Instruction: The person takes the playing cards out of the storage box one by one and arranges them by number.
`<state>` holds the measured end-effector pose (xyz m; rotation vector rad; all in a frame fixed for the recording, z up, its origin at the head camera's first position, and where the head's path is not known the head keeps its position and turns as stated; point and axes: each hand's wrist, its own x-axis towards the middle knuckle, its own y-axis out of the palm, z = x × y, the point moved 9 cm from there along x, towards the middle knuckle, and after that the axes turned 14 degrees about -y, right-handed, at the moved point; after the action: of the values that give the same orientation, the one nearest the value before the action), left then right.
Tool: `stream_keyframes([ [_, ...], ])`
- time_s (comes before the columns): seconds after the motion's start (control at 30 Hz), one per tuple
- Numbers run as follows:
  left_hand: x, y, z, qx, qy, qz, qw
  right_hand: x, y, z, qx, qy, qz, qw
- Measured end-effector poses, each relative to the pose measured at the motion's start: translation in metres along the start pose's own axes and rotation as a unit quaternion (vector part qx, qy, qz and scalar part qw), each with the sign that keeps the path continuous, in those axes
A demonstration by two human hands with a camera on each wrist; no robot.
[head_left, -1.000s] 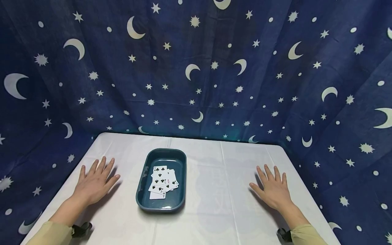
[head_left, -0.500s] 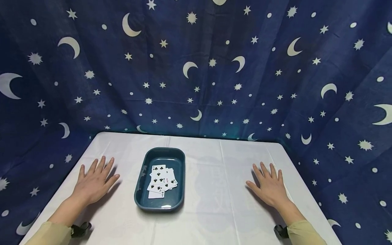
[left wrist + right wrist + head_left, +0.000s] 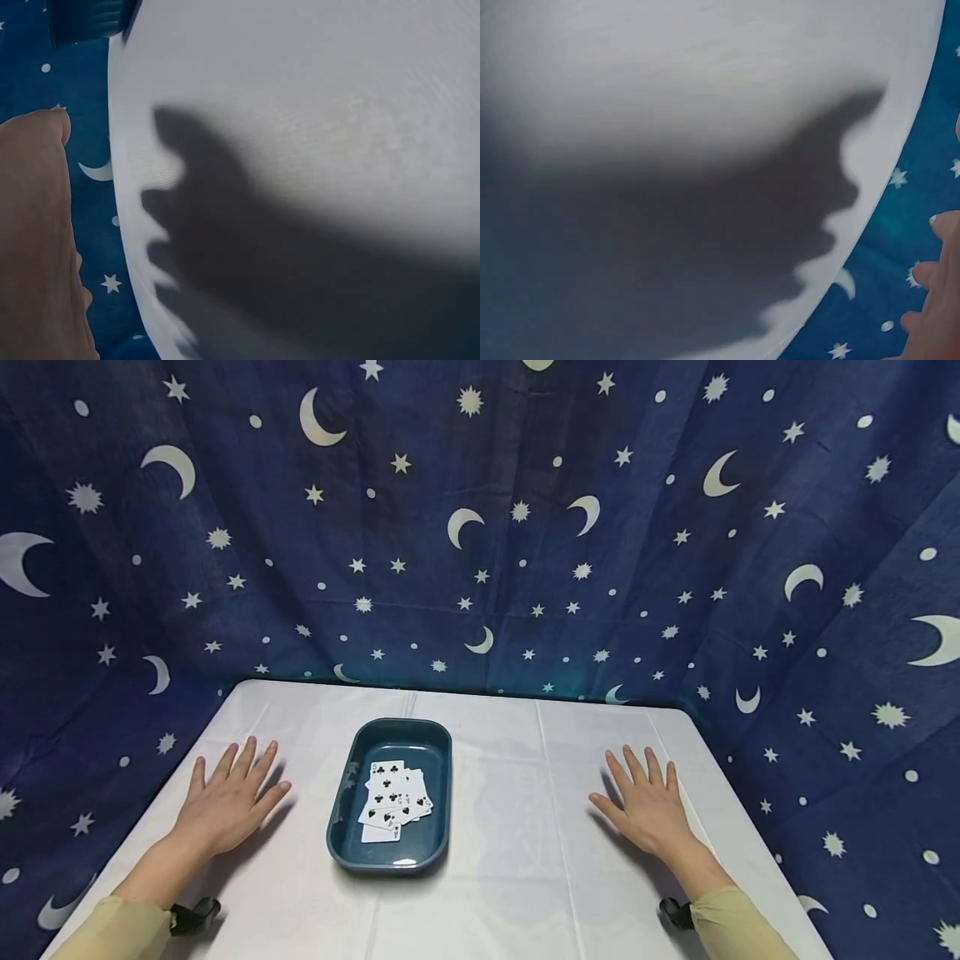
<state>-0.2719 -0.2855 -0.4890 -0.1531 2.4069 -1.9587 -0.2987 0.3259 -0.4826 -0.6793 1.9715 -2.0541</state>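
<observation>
Several playing cards (image 3: 388, 800) lie face up in a loose pile inside a dark teal tray (image 3: 438, 827), a five of clubs on top and spades showing below it. To the left of the tray is my left hand (image 3: 225, 806), palm down with fingers spread and straight, holding nothing. My right hand (image 3: 647, 806) hovers over the right part of the table, fingers likewise spread, nothing in it. Each hand casts a shadow on the cloth in its wrist view. A corner of the tray (image 3: 82, 22) shows at the top left of the left wrist view.
A white cloth covers the table (image 3: 502, 777). Behind and on both sides hangs a dark blue curtain (image 3: 420, 543) printed with moons and stars. Black wrist straps (image 3: 197, 917) sit at the ends of the pale yellow sleeves (image 3: 123, 931).
My right hand has drifted a little left and slightly toward the far side. The left hand stays almost where it was, and tray and cards lie as before; the view has shifted slightly.
</observation>
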Motion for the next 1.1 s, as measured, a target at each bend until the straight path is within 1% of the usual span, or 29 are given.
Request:
stream_keyframes([
  [0.07, 0.001, -0.003, -0.002, -0.004, -0.001, 0.003, 1.0, 0.008, -0.004, 0.006, 0.001, -0.008, -0.003, 1.0],
  [0.17, 0.002, -0.008, -0.005, -0.025, 0.0, 0.012, 0.9996, 0.024, -0.013, 0.019, 0.004, -0.023, -0.009, 1.0],
  [0.27, 0.002, -0.013, -0.011, -0.057, 0.005, 0.027, 0.998, 0.041, -0.023, 0.038, 0.016, -0.048, -0.02, 0.999],
  [0.33, 0.002, -0.015, -0.017, -0.082, 0.007, 0.044, 0.9957, 0.053, -0.029, 0.054, 0.028, -0.07, -0.03, 0.997],
  [0.4, 0.002, -0.017, -0.025, -0.117, 0.011, 0.065, 0.9909, 0.066, -0.036, 0.072, 0.037, -0.096, -0.036, 0.994],
  [0.43, 0.002, -0.017, -0.029, -0.143, 0.014, 0.079, 0.9865, 0.072, -0.039, 0.081, 0.043, -0.111, -0.039, 0.992],
  [0.47, 0.002, -0.017, -0.034, -0.171, 0.016, 0.096, 0.9805, 0.079, -0.042, 0.091, 0.045, -0.125, -0.038, 0.99],
  [0.53, 0.002, -0.017, -0.046, -0.229, 0.021, 0.13, 0.9643, 0.093, -0.048, 0.112, 0.055, -0.154, -0.037, 0.986],
  [0.57, 0.001, -0.017, -0.051, -0.259, 0.023, 0.15, 0.9537, 0.099, -0.05, 0.123, 0.059, -0.169, -0.032, 0.983],
  [0.63, -0.001, -0.015, -0.061, -0.309, 0.018, 0.193, 0.931, 0.111, -0.054, 0.146, 0.068, -0.199, -0.025, 0.977],
  [0.73, -0.005, -0.01, -0.07, -0.351, 0.001, 0.246, 0.9036, 0.128, -0.055, 0.179, 0.077, -0.239, -0.006, 0.968],
  [0.8, -0.007, -0.006, -0.073, -0.379, -0.015, 0.28, 0.8821, 0.137, -0.055, 0.2, 0.083, -0.262, 0.011, 0.962],
  [0.87, -0.008, -0.001, -0.077, -0.411, -0.029, 0.308, 0.8576, 0.145, -0.053, 0.219, 0.091, -0.281, 0.03, 0.955],
  [0.93, -0.008, 0.004, -0.082, -0.45, -0.043, 0.336, 0.8262, 0.153, -0.051, 0.236, 0.096, -0.3, 0.047, 0.948],
  [0.97, -0.007, 0.007, -0.083, -0.466, -0.049, 0.346, 0.813, 0.157, -0.049, 0.244, 0.095, -0.308, 0.054, 0.945],
  [1.0, -0.006, 0.009, -0.085, -0.479, -0.053, 0.353, 0.8016, 0.16, -0.046, 0.251, 0.094, -0.315, 0.062, 0.942],
  [1.07, -0.004, 0.013, -0.088, -0.499, -0.055, 0.363, 0.7853, 0.167, -0.04, 0.263, 0.091, -0.324, 0.079, 0.938],
  [1.1, -0.003, 0.015, -0.089, -0.503, -0.054, 0.365, 0.7815, 0.17, -0.036, 0.268, 0.087, -0.327, 0.088, 0.937],
])
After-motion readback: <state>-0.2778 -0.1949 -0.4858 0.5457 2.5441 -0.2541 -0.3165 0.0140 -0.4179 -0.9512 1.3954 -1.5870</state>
